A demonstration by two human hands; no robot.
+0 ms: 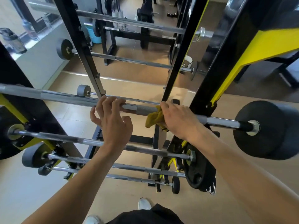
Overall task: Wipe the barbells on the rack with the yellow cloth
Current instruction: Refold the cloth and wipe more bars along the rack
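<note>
Both hands meet one barbell: right hand clutches yellow cloth, left hand hooks it.

hands: left fingers hooked, thumb apart | right curled tight, palm down | both forearms extended

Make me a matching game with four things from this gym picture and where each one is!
Things:
1. yellow cloth
2. left hand
3. big black weight
4. white shoes

Places:
A. at the right end of the top barbell
B. on the floor at the bottom
C. bunched in the right hand against the bar
D. fingers hooked over the bar's middle

Pairs: 1-C, 2-D, 3-A, 4-B
</note>
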